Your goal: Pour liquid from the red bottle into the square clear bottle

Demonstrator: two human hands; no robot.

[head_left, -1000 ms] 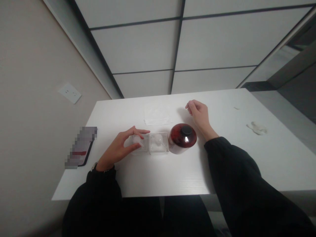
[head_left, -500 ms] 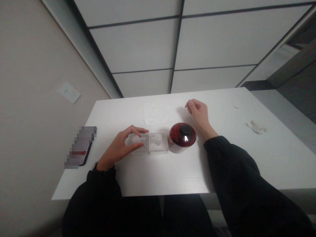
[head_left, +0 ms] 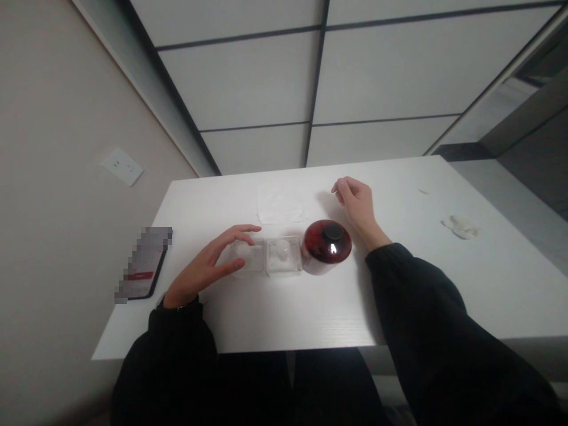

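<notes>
My left hand (head_left: 217,260) is open, thumb and fingers spread over the left clear square box (head_left: 255,263). No object is between its fingertips; whether they touch the box rim cannot be told. A whitish round shape shows in that box, partly behind the fingers. Beside it stands the right clear square box (head_left: 284,263), which has a similar round whitish shape in it. Close to its right is a jar with a glossy dark red domed top and black cap (head_left: 327,242). My right hand (head_left: 355,198) rests beyond the jar, fingers loosely curled closed, and no object shows in it.
A thin white sheet (head_left: 279,204) lies behind the boxes on the white table (head_left: 288,319). A phone (head_left: 146,266), partly pixelated, is at the left edge. A crumpled whitish piece (head_left: 460,227) and a small scrap (head_left: 423,191) lie to the right. A wall stands close on the left.
My left hand has drawn back slightly to the left, and its thumb and fingers have spread wider. The right hand, boxes and jar stay in place.
</notes>
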